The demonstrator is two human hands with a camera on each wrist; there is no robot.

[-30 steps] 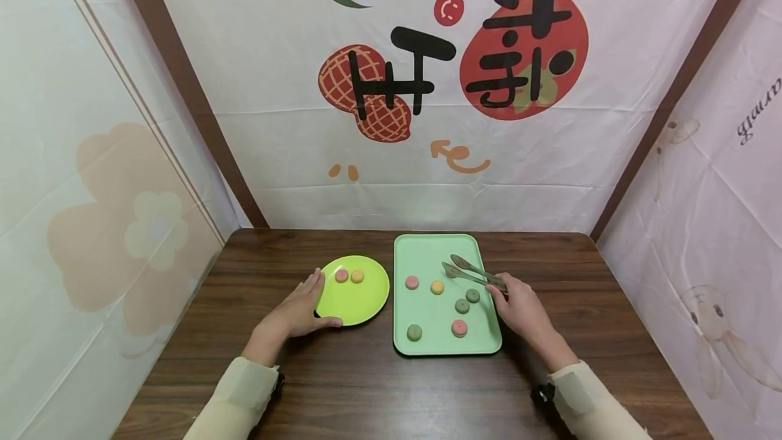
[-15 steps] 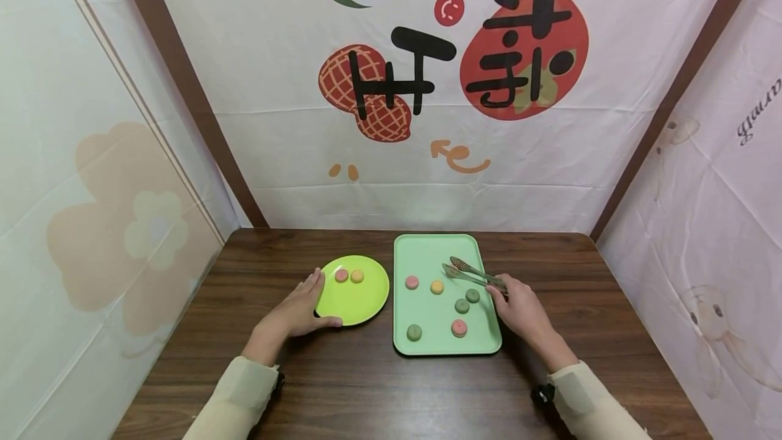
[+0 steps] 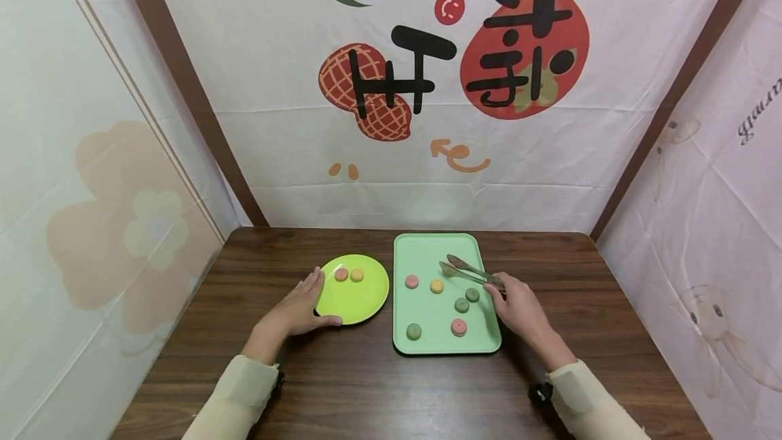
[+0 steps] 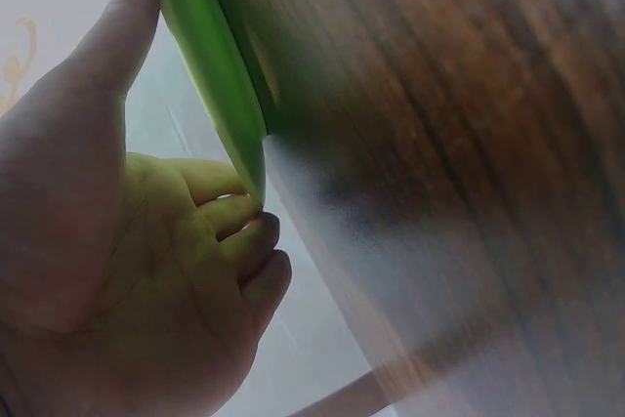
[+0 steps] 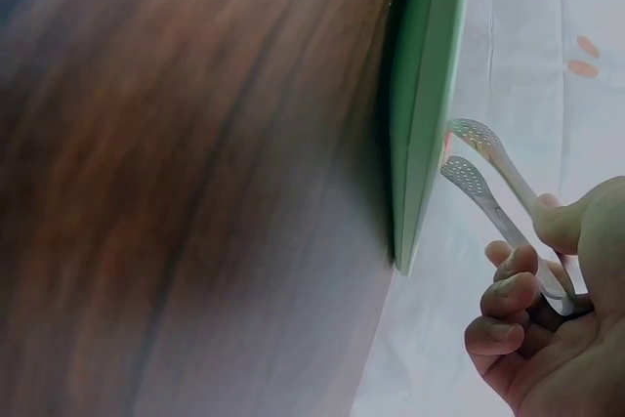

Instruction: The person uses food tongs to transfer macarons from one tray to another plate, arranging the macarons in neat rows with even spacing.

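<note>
1. While the left hand touches the rim of the yellow-green plate at its left side, its thumb and fingers stand wide apart, fairly straight.
2. On that plate, near its far rim, a dark pink macaron and an orange-yellow macaron lie just beside each other.
3. The right hand grips the tongs near their joined end, with curled fingers and thumb.
4. The tongs' perforated tips stand apart over the green tray; whether they touch it, I cannot tell.
5. On the tray, a pale pink macaron lies near the left edge, with a yellow macaron to its right.
6. Toward the right edge, two green macarons sit close together.
7. Nearer the person lie a lone green macaron and a coral macaron.
8. Plate and tray rest side by side on the brown table.
</note>
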